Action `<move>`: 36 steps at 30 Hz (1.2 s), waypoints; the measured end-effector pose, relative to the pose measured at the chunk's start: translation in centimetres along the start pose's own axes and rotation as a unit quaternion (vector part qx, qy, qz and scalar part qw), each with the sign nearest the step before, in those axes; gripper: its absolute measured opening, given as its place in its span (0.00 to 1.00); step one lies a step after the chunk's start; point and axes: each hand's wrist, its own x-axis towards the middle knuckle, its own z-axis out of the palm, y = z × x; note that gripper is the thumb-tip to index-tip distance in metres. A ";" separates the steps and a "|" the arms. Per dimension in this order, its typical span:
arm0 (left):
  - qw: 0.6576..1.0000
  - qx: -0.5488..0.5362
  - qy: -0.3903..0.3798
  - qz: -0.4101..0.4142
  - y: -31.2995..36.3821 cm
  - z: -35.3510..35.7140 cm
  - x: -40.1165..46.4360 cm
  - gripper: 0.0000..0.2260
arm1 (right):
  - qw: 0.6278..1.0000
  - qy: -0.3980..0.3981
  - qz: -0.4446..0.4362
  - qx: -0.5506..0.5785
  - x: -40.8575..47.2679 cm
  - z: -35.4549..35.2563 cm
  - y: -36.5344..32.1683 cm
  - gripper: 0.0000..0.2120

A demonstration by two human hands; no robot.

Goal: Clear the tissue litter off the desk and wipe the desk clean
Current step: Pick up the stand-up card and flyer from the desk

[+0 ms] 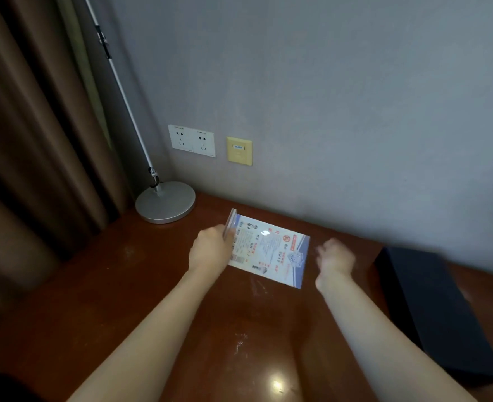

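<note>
The left hand (210, 250) has its grip closed round the thick left edge of an acrylic sign holder (268, 250), which lies nearly flat on the brown table (123, 300) with its printed sheet facing up. The right hand (335, 258) hangs just beside the holder's right edge, blurred, holding nothing; whether its fingers are curled or relaxed I cannot tell.

No tissue litter shows anywhere in this view, and no cloth either. What does show of the task is the tabletop itself: pale smears and scratch-like marks lie nearer the person than both grips, one patch just below the holder and another further down beside a bright glare spot.

Risks from here, as I judge them:
- The holder is held by one edge only. If lifted that way, the smooth acrylic could swing or slip and knock the table.
- Slid instead of lifted, its base edge may drag grit across the glossy surface and add marks.
- The lamp base (165, 203) stands beyond and left of the left grip; a sweep that way could bump it.
- The dark box (431, 309) to the right of the right grip crowds that side.
</note>
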 end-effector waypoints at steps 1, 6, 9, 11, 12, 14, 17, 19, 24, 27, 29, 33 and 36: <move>1.000 0.016 0.005 -0.008 0.1 0.0 0.0 0.15 | 0.990 0.035 -0.123 -0.051 -1.1 0.1 -0.8 0.10; 0.999 0.021 -0.029 -0.019 1.6 1.0 -0.2 0.16 | 0.668 -0.306 -0.411 -0.540 -6.8 1.7 0.8 0.22; 0.996 0.066 -0.041 -0.042 1.7 0.8 -0.3 0.16 | 0.617 -0.243 -0.333 -0.670 -5.1 1.0 2.0 0.26; 0.992 0.099 -0.039 -0.062 1.3 0.9 -0.6 0.15 | 0.669 -0.163 -0.237 -0.685 -4.1 1.0 1.6 0.26; 0.991 0.112 -0.039 -0.069 1.1 1.0 -0.7 0.15 | 0.678 -0.143 -0.218 -0.687 -4.1 1.2 1.4 0.26; 0.990 0.111 -0.041 -0.080 1.0 1.2 -0.9 0.16 | 0.674 -0.177 -0.279 -0.660 -5.4 1.9 1.6 0.26; 0.992 0.086 -0.053 -0.070 1.2 1.3 -1.1 0.17 | 0.590 -0.345 -0.361 -0.634 -7.5 2.2 2.4 0.25; 0.992 0.082 -0.052 -0.077 0.8 0.9 -1.5 0.16 | 0.594 -0.316 -0.349 -0.652 -5.7 1.3 2.7 0.25; 0.974 0.047 0.020 -0.223 -5.3 -2.0 -1.7 0.15 | 0.759 -0.135 -0.144 -0.621 0.0 -2.4 1.3 0.25; 0.963 0.034 0.040 -0.265 -8.7 -3.6 -3.0 0.14 | 0.813 -0.267 -0.120 -0.503 -3.1 -0.1 2.6 0.24; 0.960 0.029 0.047 -0.274 -10.6 -4.0 -4.4 0.15 | 0.808 -0.396 -0.045 -0.434 -6.8 2.4 4.4 0.22; 0.938 -0.012 0.085 -0.337 -15.3 -5.0 -8.4 0.14 | 0.786 -0.491 0.045 -0.374 -12.5 5.9 9.1 0.18; 0.920 -0.037 0.113 -0.373 -19.4 -6.6 -12.1 0.15 | 0.771 -0.512 0.087 -0.369 -15.8 7.2 12.3 0.21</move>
